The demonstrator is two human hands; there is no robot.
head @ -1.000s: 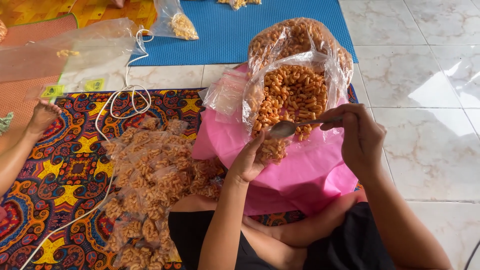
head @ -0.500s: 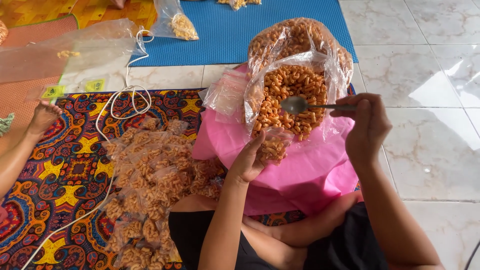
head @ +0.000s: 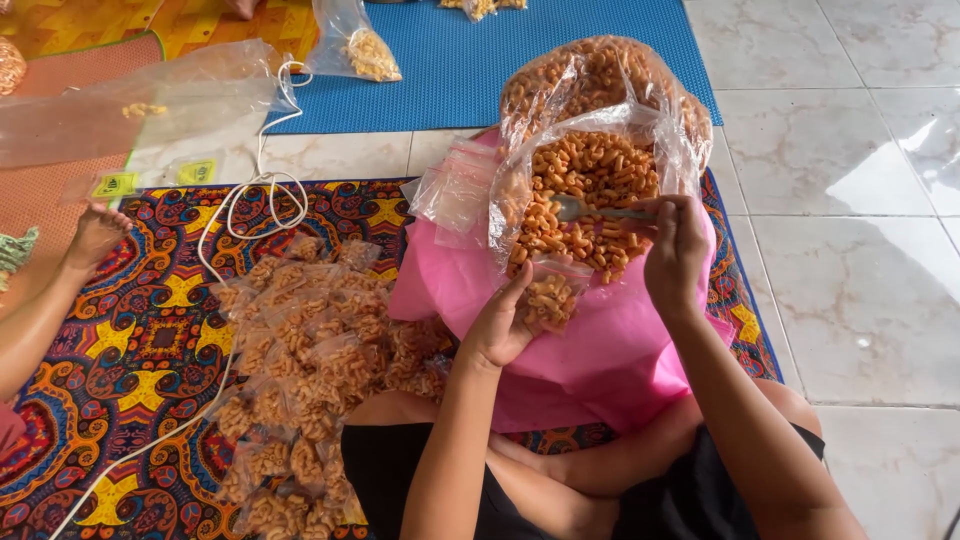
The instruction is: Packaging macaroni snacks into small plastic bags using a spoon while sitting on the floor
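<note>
Both forearms reach forward from the lap, left hand [head: 497,325] palm-up with thumb raised and fingers curled in a pinching grip, right hand [head: 676,252] higher, knuckles up, wrist bent, fingers closed in a tight grip.

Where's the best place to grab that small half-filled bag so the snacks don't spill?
Probably the small bag is best pinched at its open top edge, coming from its left side, as the left hand does now. The mouth faces up toward the big bag and the snacks sit low, so a rim grip keeps it upright and leaves the right side free for the spoon.
</note>
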